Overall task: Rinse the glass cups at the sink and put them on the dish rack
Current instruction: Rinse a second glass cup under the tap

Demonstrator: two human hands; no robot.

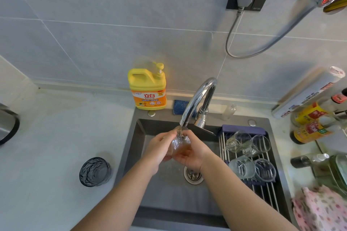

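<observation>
Over the sink [165,195], left hand [159,149] and right hand [190,157] grip a glass cup [178,142] — water-blurred.

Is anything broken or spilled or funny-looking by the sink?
Nothing looks broken or spilled. The four glasses on the dish rack lie tipped on their sides, not standing. One dark glass cup sits alone on the counter, left of the sink.

Bright, even, cool light with soft, faint shadows. White glare streaks the chrome tap [195,97] near centre. Tile lines on the wall [112,33] bow toward the 9 and 3 o'clock edges. The soap bottle [147,88] looks ghosted; the cup [178,141] under the water is smeared
</observation>
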